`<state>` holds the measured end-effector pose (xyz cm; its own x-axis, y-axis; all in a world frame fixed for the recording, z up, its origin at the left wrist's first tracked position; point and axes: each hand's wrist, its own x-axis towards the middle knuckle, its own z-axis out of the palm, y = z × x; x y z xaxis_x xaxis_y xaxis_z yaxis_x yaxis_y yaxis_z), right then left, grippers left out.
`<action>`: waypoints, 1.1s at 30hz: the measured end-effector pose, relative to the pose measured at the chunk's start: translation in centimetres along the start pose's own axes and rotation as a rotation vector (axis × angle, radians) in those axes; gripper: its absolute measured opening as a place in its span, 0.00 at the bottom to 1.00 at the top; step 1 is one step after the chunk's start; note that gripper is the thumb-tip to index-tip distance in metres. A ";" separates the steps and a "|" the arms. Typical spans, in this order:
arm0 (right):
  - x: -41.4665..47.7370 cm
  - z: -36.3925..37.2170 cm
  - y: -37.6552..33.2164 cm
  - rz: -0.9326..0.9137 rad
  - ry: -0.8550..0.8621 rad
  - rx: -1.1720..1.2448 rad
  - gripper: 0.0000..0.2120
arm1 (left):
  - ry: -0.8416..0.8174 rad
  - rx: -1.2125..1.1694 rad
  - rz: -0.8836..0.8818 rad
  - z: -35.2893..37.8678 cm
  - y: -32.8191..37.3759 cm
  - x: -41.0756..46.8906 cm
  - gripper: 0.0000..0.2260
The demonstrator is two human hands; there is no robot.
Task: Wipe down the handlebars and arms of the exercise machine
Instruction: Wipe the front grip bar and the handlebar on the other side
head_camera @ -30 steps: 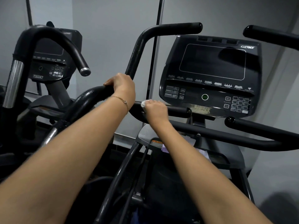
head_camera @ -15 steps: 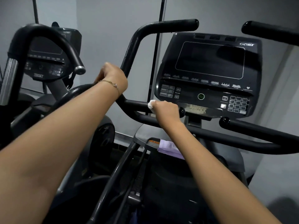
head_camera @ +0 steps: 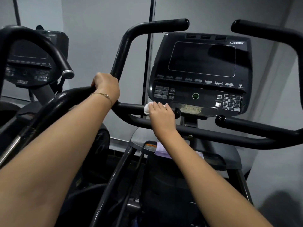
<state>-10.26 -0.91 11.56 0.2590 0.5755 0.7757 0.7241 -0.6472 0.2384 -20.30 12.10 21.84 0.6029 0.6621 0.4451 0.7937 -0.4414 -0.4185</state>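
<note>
My left hand (head_camera: 106, 86) grips the black left arm (head_camera: 124, 46) of the exercise machine at its bend, a thin bracelet on the wrist. My right hand (head_camera: 161, 113) holds a white wipe (head_camera: 147, 108) wrapped over the short inner handlebar (head_camera: 131, 108), close to its rounded end cap (head_camera: 177, 112). Below it runs the long lower bar (head_camera: 229, 133). The machine's right arm (head_camera: 262, 30) reaches in from the upper right.
The black console (head_camera: 201, 71) with screen and keypad stands right behind my right hand. A pale purple cloth (head_camera: 161, 151) lies on the grey housing under my forearm. A second machine (head_camera: 29, 66) stands at the left, before a grey wall.
My right hand has slid the wipe along the short handlebar toward its end cap. My left hand keeps its grip on the left arm; the view has shifted slightly.
</note>
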 end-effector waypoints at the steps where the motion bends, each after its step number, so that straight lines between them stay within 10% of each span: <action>1: -0.3 0.0 0.2 0.010 0.022 -0.016 0.23 | 0.019 0.004 0.003 0.2 0.0 -0.1 0.13; 23: 0.4 -1.5 0.0 -0.031 -0.190 -0.001 0.21 | 0.110 -0.033 0.005 1.0 -0.2 -0.7 0.12; 28: -0.4 -1.2 1.0 0.008 0.037 -0.012 0.19 | 0.101 -0.020 0.027 0.9 -0.1 -0.8 0.13; 33: 2.3 -1.1 -2.2 -0.032 -0.208 0.016 0.18 | 0.070 0.029 0.014 0.8 0.1 -0.7 0.13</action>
<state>-12.01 1.30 13.46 0.3612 0.6872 0.6303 0.7436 -0.6201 0.2500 -20.68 12.07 20.89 0.6193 0.6113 0.4927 0.7828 -0.4322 -0.4476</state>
